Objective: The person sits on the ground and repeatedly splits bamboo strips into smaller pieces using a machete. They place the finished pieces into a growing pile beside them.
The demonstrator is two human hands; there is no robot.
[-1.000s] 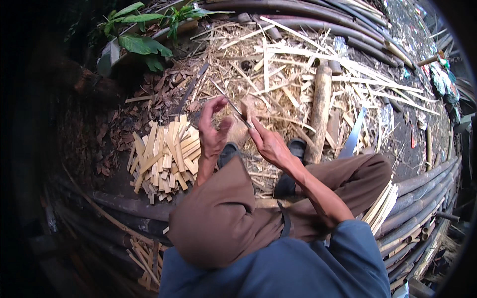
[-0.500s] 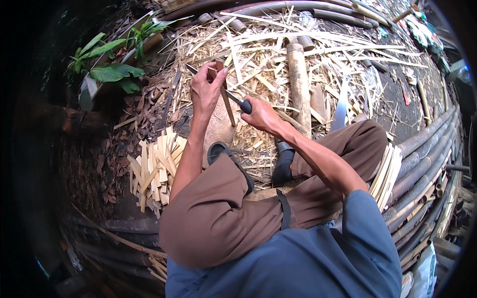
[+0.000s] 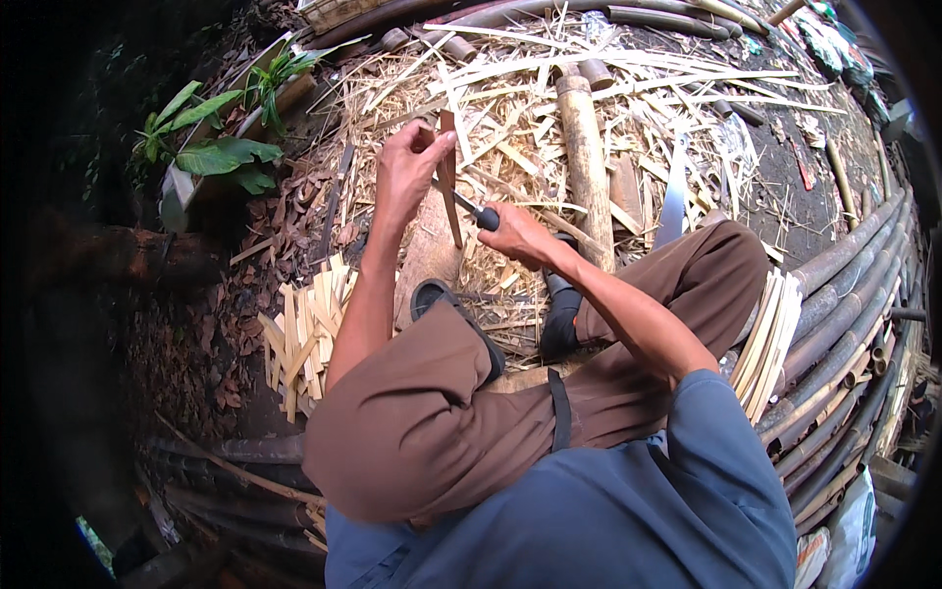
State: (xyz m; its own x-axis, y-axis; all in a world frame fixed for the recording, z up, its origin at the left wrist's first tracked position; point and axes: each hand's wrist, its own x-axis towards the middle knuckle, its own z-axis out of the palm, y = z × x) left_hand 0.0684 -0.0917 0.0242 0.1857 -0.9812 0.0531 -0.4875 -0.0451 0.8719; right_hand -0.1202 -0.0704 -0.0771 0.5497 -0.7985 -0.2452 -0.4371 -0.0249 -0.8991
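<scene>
My left hand (image 3: 410, 167) pinches the upper part of a narrow brown bamboo strip (image 3: 447, 187), which stands nearly upright with its lower end above the wooden block (image 3: 424, 267). In my right hand (image 3: 520, 236) is the black handle of a knife (image 3: 487, 217). Its blade runs up and left to the strip and seems to touch it; the tip is hidden behind the strip and my left hand. To the left of my leg lies a heap of split bamboo pieces (image 3: 306, 329).
A thick bamboo pole (image 3: 587, 147) lies among pale shavings (image 3: 520, 118). A saw blade (image 3: 674, 196) rests right of it. Another bundle of strips (image 3: 770, 344) is beside my right knee. Dark bamboo poles (image 3: 834, 285) line the right side; a leafy plant (image 3: 221, 152) grows at far left.
The knife has drawn back a little, so less of its blade shows past my left hand. My left fingers have shifted slightly on the strip, which remains in place.
</scene>
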